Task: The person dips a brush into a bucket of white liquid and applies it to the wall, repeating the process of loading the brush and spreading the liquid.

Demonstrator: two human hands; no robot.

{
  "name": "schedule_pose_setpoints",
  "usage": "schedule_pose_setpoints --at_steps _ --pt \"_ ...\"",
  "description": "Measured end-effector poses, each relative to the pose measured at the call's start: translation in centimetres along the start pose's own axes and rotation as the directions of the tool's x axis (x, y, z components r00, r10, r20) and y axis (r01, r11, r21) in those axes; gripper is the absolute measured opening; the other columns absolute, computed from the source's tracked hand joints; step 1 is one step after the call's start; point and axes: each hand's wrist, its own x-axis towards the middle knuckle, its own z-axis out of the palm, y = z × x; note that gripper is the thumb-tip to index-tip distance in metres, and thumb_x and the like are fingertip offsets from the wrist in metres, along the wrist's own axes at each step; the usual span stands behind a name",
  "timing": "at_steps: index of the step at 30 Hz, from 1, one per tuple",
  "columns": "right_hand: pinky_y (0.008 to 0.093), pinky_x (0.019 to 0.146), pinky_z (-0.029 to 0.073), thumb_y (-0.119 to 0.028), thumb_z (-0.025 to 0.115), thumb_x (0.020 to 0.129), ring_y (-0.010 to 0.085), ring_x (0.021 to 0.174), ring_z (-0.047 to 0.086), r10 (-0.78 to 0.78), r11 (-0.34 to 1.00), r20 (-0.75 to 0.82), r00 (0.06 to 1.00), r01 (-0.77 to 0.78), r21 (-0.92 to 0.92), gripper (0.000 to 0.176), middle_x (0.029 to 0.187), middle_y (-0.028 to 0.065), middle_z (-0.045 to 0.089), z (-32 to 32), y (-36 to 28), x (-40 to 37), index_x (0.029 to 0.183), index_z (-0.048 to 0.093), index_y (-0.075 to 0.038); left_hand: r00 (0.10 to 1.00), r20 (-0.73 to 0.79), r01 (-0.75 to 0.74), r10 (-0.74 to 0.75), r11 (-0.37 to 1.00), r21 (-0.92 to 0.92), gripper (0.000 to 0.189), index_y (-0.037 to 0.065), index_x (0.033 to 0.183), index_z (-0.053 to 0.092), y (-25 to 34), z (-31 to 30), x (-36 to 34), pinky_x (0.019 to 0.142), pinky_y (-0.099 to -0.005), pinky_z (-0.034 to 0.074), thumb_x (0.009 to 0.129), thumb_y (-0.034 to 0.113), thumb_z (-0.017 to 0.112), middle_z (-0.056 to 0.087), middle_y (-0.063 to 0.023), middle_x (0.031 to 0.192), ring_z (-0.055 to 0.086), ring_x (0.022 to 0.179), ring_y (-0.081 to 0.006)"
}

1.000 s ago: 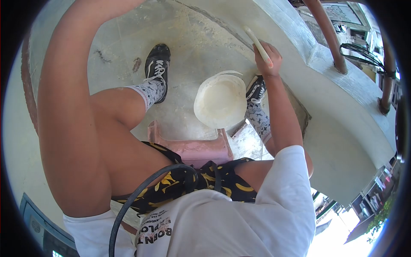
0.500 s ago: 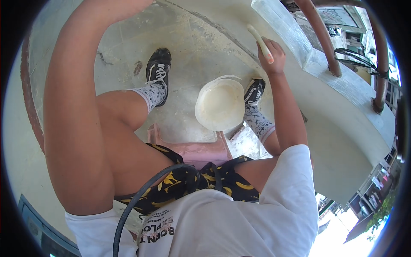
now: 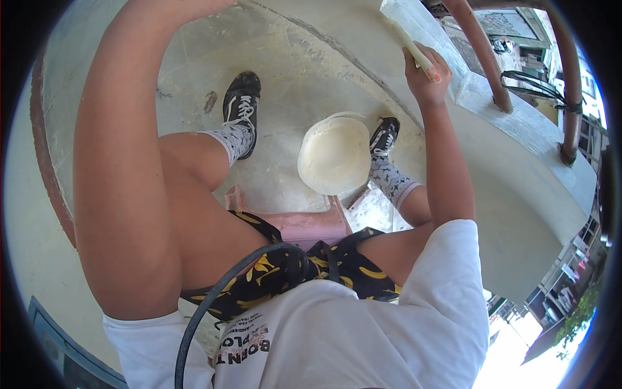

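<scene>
My right hand (image 3: pixel 429 76) is raised beside the low pale wall (image 3: pixel 363 32), its fingers wrapped round a long pale handle (image 3: pixel 418 55) with an orange-marked end. The handle's far end lies against the wall below the ledge, and I cannot make out what tool it belongs to. At the top edge, my left hand (image 3: pixel 210 5) is mostly cut off, its fingers out of sight. Between my shoes stands a round white bucket (image 3: pixel 306 152) with cream-coloured liquid inside, like paint, and smears on its rim.
I sit on a pink plastic stool (image 3: pixel 304 228) on a stained floor (image 3: pixel 188 65). Beyond the ledge (image 3: pixel 492 107) on the right, brown metal railing posts (image 3: pixel 481 52) rise with a black cable (image 3: pixel 534 87) tied to them. A dark hose-like strap (image 3: pixel 214 295) crosses my lap.
My right hand has moved to the right and slightly up along the wall with the pale handle. My left arm has shifted slightly right; the bucket stays in place.
</scene>
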Motion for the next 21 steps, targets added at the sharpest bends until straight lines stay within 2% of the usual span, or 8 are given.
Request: schedule_pose_setpoints --at_steps 2,4,11,13,14,16,20,21 --pt "0.0335 0.063 0.054 -0.013 0.076 0.076 0.0254 0.069 0.067 -0.026 0.999 0.008 1.0 0.026 0.02 0.013 0.078 0.0082 0.069 -0.9 -0.8 -0.7 0.086 0.07 -0.008 0.989 0.094 0.119 -0.11 0.989 -0.093 0.038 -0.005 0.115 0.06 0.0 0.0 -0.1 0.071 -0.0359 0.051 0.086 0.02 0.065 0.066 -0.0207 0.089 0.065 0.079 -0.0243" --pt "0.0326 0.063 0.055 -0.012 0.078 0.075 0.0253 0.07 0.068 -0.044 0.997 0.024 0.999 0.043 0.057 0.015 0.079 0.0095 0.069 -0.8 -1.5 -1.2 0.087 0.071 -0.008 0.977 -0.159 -0.125 0.142 0.986 0.112 0.038 -0.004 0.114 0.06 -0.8 1.3 -0.7 0.078 -0.0377 0.051 0.086 0.021 0.065 0.066 -0.0227 0.095 0.065 0.087 -0.0281" --pt "0.034 0.064 0.055 -0.016 0.075 0.078 0.0262 0.069 0.068 0.087 0.996 0.058 0.995 -0.088 0.017 0.012 0.08 0.0083 0.07 1.4 -0.1 0.3 0.088 0.071 -0.01 0.98 -0.154 -0.109 0.129 0.985 0.133 0.038 -0.005 0.114 0.06 -0.2 1.0 -0.8 0.077 -0.0374 0.051 0.086 0.02 0.064 0.066 -0.0222 0.094 0.065 0.085 -0.0276" --pt "0.0361 0.061 0.053 -0.014 0.075 0.075 0.0274 0.067 0.065 -0.003 1.0 0.031 1.0 0.002 0.03 0.014 0.078 0.0082 0.068 0.1 -0.3 0.6 0.086 0.069 -0.008 0.973 0.042 0.228 -0.227 0.973 -0.03 0.038 -0.005 0.116 0.059 1.5 -0.3 0.0 0.072 -0.0369 0.051 0.087 0.02 0.064 0.066 -0.0197 0.088 0.064 0.077 -0.025" --pt "0.0361 0.061 0.053 -0.014 0.075 0.075 0.0274 0.067 0.065 -0.005 0.999 0.029 1.0 0.004 0.032 0.014 0.078 0.0082 0.068 -0.2 -0.4 0.5 0.086 0.069 -0.008 0.973 0.039 0.229 -0.227 0.973 -0.029 0.038 -0.005 0.116 0.059 0.9 -0.4 0.1 0.072 -0.0369 0.051 0.087 0.02 0.064 0.066 -0.0197 0.088 0.064 0.077 -0.025" --pt "0.0358 0.062 0.054 -0.013 0.076 0.074 0.0271 0.068 0.066 -0.037 0.998 0.0 0.999 0.037 0.043 0.015 0.079 0.0077 0.068 -0.3 -0.7 0.2 0.086 0.069 -0.008 0.993 0.083 0.099 -0.09 0.989 -0.112 0.039 -0.006 0.117 0.058 -0.3 -0.6 0.0 0.068 -0.0365 0.05 0.087 0.019 0.063 0.066 -0.0178 0.083 0.063 0.071 -0.0228" --pt "0.0352 0.063 0.054 -0.014 0.076 0.074 0.0262 0.07 0.066 -0.044 0.997 0.04 0.998 0.042 0.06 0.017 0.08 0.0076 0.069 1.1 -0.5 1.2 0.088 0.069 -0.009 0.987 0.042 0.156 -0.156 0.988 -0.002 0.039 -0.006 0.117 0.058 -0.2 0.5 0.2 0.068 -0.0366 0.05 0.087 0.018 0.063 0.065 -0.0178 0.083 0.063 0.072 -0.0233" --pt "0.0354 0.062 0.054 -0.014 0.076 0.074 0.0264 0.069 0.066 -0.002 0.999 0.028 1.0 0.001 0.039 0.016 0.079 0.0075 0.068 0.9 -0.4 1.8 0.087 0.069 -0.009 0.983 -0.169 -0.047 0.066 0.993 0.109 0.039 -0.005 0.117 0.058 -1.3 2.0 -0.4 0.069 -0.0365 0.05 0.087 0.018 0.063 0.065 -0.0178 0.083 0.063 0.072 -0.0232"
